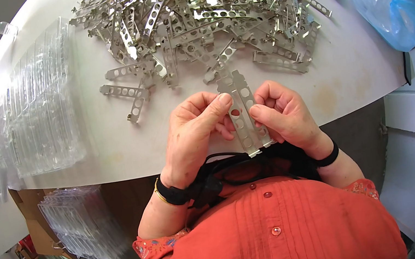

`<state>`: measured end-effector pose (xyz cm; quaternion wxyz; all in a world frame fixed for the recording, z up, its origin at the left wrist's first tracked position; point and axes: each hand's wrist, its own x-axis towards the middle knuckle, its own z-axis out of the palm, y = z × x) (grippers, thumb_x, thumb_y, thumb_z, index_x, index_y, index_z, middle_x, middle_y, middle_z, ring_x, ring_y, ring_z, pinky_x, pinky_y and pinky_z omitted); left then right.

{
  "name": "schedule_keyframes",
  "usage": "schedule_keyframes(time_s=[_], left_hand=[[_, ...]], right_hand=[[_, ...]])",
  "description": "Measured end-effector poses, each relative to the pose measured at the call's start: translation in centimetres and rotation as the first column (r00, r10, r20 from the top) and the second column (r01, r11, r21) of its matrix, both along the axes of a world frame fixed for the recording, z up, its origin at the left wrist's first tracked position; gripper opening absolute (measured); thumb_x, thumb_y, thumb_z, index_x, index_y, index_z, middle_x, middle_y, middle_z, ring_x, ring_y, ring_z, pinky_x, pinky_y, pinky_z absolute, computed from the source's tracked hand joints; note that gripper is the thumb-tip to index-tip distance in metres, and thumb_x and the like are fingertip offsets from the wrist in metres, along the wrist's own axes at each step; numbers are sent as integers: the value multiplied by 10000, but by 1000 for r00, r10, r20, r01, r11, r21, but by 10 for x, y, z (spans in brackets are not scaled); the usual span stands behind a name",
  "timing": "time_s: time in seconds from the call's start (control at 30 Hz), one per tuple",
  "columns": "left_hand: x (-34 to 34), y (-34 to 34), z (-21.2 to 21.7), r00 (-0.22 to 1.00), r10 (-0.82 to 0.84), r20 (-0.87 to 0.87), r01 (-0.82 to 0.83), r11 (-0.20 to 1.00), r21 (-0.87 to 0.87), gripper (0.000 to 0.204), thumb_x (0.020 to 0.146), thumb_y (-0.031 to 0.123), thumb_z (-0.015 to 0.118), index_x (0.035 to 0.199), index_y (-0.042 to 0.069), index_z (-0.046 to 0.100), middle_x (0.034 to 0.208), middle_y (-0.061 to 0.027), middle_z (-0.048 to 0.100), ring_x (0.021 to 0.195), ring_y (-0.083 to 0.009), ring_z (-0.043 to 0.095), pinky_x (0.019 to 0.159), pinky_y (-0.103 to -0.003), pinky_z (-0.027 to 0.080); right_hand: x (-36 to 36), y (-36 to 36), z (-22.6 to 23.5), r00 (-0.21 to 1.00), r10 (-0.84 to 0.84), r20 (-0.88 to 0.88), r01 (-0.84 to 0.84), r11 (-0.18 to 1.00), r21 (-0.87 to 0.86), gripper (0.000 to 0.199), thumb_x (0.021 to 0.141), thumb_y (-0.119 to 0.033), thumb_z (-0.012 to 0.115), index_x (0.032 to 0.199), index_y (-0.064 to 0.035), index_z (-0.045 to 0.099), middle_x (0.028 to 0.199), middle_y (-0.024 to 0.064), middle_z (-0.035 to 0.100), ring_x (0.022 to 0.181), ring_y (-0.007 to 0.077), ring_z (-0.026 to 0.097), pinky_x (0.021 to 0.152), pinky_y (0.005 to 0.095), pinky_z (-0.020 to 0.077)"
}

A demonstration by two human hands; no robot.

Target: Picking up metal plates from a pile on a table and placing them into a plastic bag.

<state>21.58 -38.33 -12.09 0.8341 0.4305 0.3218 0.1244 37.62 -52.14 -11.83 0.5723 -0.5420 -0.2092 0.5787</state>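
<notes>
Shirt, six o'clock; left hand, right hand, each pinched on a bracket; bracket pile, twelve o'clock.

- 1 view, head: it looks out from the wearer's head, through the left of 2 wide fisheye cameras worn side by side.
- It faces steeply down, with the wearer's red shirt filling the lower edge and the white tabletop spreading above.
- The left hand and right hand lie near the middle, at close range; the pile of metal brackets sits farther off, cut by the upper edge.
- The picture is upright and unmirrored: its left is the wearer's left.
- The tabletop's near edge shows as a curve, and the corners fall dark.
</notes>
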Motion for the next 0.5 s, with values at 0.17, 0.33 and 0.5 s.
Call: schedule_keyframes(time_s=[0.17,0.33,0.5], left_hand=[[2,1,-5,1000,-1,31,2,1000,-24,184,1009,179,620,961,2,637,917,-94,707,697,-108,646,612,-245,538],[0,2,-9,999,-11,32,12,999,-36,193,1002,186,637,979,-5,643,900,-88,703,693,-114,651,600,-248,547],[2,1,-7,999,6,39,-4,999,-52,269,984,257,676,992,-10,647,813,-58,676,667,-107,640,608,-236,535]], right_hand=[[-1,0,0,1000,8,15,-8,1000,-11,135,983,-121,628,958,-72,505,717,-17,590,469,8,438,404,188,329],[0,0,-1,1000,18,15,-18,1000,-8,134,985,-120,625,961,-66,505,715,-13,590,465,9,437,399,187,328],[0,0,0,1000,24,12,-24,1000,-16,130,988,-115,620,969,-60,504,716,-8,597,461,8,439,393,184,325]])
